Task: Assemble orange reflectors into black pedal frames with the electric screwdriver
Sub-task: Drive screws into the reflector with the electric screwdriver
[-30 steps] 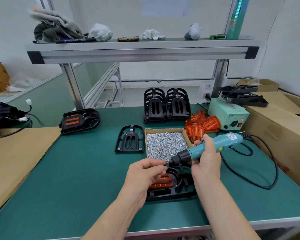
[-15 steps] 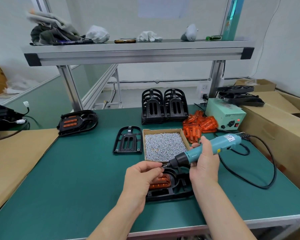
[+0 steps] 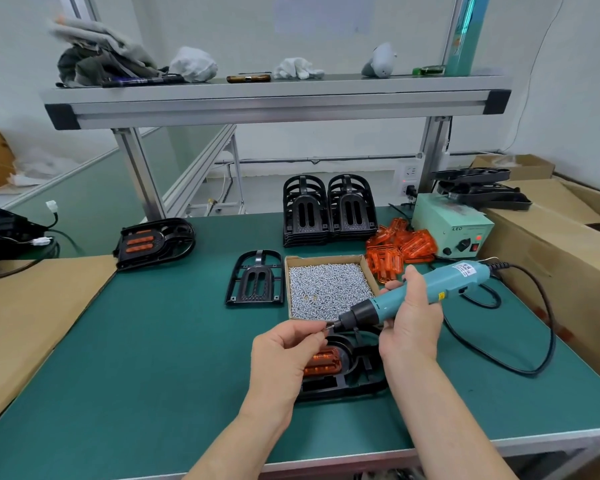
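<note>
Green bench (image 3: 153,358), a screw held at the bit.
The black pedal frame (image 3: 361,377) lies flat on the bench right under our hands, its orange reflector (image 3: 326,363) seated inside, so the drive is short. Our right hand (image 3: 413,327) wraps the electric screwdriver (image 3: 381,304), tilted down to the left; our left hand (image 3: 284,358) meets its tip, fingers (image 3: 305,328) pinching a screw (image 3: 327,328), apparently to seat it on the bit.

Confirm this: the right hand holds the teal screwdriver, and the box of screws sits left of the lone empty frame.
One slip: the head view shows the box of screws right of the lone empty frame, not left. The right hand does hold the teal screwdriver.
</note>
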`<state>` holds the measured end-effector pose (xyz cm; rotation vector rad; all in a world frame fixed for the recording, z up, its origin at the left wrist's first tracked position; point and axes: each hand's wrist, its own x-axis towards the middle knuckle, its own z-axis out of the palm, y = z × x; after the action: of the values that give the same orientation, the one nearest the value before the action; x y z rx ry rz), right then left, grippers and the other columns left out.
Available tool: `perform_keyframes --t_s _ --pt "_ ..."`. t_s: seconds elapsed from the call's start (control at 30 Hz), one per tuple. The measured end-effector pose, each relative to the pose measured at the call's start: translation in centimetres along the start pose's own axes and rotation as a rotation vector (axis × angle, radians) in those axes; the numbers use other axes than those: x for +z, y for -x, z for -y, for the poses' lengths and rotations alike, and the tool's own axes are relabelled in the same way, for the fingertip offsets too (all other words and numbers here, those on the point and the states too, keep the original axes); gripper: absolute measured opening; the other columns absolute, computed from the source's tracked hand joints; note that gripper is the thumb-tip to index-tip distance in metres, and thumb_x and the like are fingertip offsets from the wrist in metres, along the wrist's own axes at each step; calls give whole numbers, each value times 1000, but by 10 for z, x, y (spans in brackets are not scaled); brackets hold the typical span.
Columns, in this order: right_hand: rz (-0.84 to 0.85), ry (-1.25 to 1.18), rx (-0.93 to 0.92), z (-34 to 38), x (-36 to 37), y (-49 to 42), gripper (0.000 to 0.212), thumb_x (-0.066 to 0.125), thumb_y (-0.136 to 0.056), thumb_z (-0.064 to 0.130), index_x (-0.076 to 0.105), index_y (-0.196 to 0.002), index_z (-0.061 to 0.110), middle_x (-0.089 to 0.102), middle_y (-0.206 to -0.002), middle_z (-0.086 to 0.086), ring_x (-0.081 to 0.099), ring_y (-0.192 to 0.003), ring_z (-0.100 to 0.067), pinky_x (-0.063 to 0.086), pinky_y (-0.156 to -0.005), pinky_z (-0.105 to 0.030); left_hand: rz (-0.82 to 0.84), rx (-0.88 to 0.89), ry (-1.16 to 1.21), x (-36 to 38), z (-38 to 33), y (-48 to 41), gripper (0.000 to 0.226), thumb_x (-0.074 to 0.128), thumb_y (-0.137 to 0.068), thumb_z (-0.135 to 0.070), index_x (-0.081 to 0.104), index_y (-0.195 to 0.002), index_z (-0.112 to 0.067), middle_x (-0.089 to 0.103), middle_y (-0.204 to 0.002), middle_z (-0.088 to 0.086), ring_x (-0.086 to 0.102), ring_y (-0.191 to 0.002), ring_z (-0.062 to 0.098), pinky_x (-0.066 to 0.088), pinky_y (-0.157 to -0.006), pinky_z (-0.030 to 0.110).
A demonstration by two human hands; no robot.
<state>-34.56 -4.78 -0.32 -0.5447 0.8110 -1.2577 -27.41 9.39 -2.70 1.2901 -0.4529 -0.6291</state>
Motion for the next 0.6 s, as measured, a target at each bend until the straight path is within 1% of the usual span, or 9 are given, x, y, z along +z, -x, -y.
perform_keyframes --t_s 0.1,0.17,0.23,0.3,0.33,0.4,0.47,0.53,0.6 --pt "-11 5 5 0 1 0 17 68 -93 25 55 -100 17 64 -59 5 60 -56 -9 52 -54 -22 -3 40 -33 1 1 0 25 72 -81 8 80 -81 -16 76 -82 11 71 -74 17 59 -70 29" --pt "-17 1 3 0 1 0 15 67 -94 25 55 -99 18 64 -59 5 60 -55 -9 51 -50 -20 15 50 -37 1 2 -1 25 72 -81 7 80 -81 -16 76 -82 11 71 -74 16 58 -68 25" --pt "-17 3 -10 0 1 0 15 67 -94 25 55 -99 18 64 -58 5 60 -54 -8 51 -49 -21 43 53 -53 -1 3 -2 27 72 -82 7 81 -81 -19 76 -82 10 72 -76 18 57 -68 24" --pt "-2 14 -37 2 1 1 16 67 -93 25 56 -101 19 63 -58 5 59 -54 -8 51 -52 -23 63 60 -124 -4 6 -3 31 72 -83 5 81 -87 -25 77 -85 8 73 -81 22 58 -75 28" --pt "8 16 -54 2 1 1 16 68 -93 25 55 -102 19 62 -58 5 59 -55 -8 51 -54 -24 73 63 -173 -5 7 -4 34 72 -84 3 80 -95 -28 77 -87 6 73 -86 23 58 -80 30" --pt "28 21 -106 4 2 1 18 68 -93 25 54 -102 18 61 -59 4 58 -55 -8 51 -55 -24 104 76 -277 -10 9 -6 46 73 -84 0 73 -113 -35 77 -92 1 72 -95 18 54 -89 29" --pt "42 38 -186 5 2 2 17 68 -94 24 52 -99 19 61 -59 3 58 -54 -8 51 -54 -22 136 106 -380 -15 10 -7 57 76 -83 -4 64 -124 -41 77 -94 -9 69 -92 6 51 -88 20" --pt "52 73 -277 5 1 2 17 68 -92 25 51 -95 21 62 -58 4 58 -54 -10 50 -55 -21 142 145 -482 -21 11 -7 60 77 -81 -8 61 -125 -45 75 -96 -17 67 -90 -3 48 -85 12" --pt "74 121 -358 5 1 3 19 69 -89 28 52 -92 22 62 -59 3 59 -57 -13 51 -58 -23 110 229 -627 -27 13 -5 54 77 -81 -13 64 -120 -47 72 -97 -21 63 -99 -3 45 -90 14"
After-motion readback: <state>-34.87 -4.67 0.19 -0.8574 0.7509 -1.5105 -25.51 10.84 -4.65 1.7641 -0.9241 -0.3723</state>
